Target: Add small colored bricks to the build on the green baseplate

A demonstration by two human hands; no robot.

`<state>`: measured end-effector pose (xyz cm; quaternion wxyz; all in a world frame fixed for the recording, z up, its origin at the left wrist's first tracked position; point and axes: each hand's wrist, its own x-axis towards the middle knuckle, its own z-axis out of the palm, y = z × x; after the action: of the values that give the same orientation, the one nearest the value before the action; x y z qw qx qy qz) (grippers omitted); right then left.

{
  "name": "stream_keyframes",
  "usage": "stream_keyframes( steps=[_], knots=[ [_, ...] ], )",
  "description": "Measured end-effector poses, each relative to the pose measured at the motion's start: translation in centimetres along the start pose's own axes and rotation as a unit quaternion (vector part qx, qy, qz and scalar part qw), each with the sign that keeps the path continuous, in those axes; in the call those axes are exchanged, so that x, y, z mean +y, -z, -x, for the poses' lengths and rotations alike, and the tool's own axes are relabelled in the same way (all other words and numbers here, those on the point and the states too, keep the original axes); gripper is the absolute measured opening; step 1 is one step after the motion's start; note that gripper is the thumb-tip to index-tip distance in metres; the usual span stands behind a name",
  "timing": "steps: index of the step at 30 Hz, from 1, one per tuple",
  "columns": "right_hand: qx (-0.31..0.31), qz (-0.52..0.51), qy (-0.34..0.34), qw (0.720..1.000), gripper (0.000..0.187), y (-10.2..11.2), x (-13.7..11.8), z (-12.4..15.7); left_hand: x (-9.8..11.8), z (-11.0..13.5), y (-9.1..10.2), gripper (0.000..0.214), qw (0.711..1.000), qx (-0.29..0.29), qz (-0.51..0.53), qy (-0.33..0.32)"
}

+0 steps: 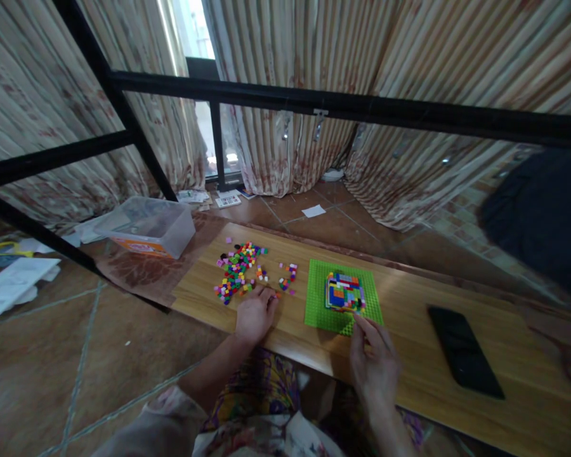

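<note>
Right hand [375,357] pinches narrowly, contents unclear | brick stack [345,293] sits at its 11 o'clock, on green baseplate [316,298] | left hand [254,315] curls by loose bricks [236,274], grip unclear | apparently fitting bricks; next needs careful stud alignment

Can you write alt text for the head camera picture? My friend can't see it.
A person's right hand is at the near right corner of a colourful toy-brick build on a green baseplate, while the left hand is beside loose toy bricks. A black phone lies on the right of the wooden tabletop; a translucent plastic box sits to its left.
</note>
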<state>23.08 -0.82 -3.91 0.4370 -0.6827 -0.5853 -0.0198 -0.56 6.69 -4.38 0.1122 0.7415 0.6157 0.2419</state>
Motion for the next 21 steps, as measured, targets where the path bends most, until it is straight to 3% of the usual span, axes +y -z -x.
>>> stream_keyframes(
  steps=[5,9,14,18,21],
  knots=[
    [-0.058,-0.063,-0.019,0.996,0.026,-0.3,-1.6,1.2,0.4,0.4,0.3,0.015,0.995,0.0,0.102,-0.014],
    [-0.154,-0.154,-0.03,0.975,0.025,-0.4,-3.9,1.9,2.5,1.6,0.8,0.015,0.963,-0.07,0.262,-0.008],
    [-0.228,-0.235,-0.028,0.944,0.03,-0.3,-5.5,2.2,4.9,2.6,0.8,0.018,0.872,-0.2,0.444,0.05],
    [-0.226,-0.287,-0.053,0.929,0.029,0.1,-5.4,2.1,5.5,2.7,0.9,0.023,0.787,-0.28,0.537,0.115],
    [-0.218,-0.321,-0.078,0.918,0.026,0.3,-5.1,2.0,5.8,2.6,1.0,0.028,0.743,-0.317,0.57,0.149]
  ],
)
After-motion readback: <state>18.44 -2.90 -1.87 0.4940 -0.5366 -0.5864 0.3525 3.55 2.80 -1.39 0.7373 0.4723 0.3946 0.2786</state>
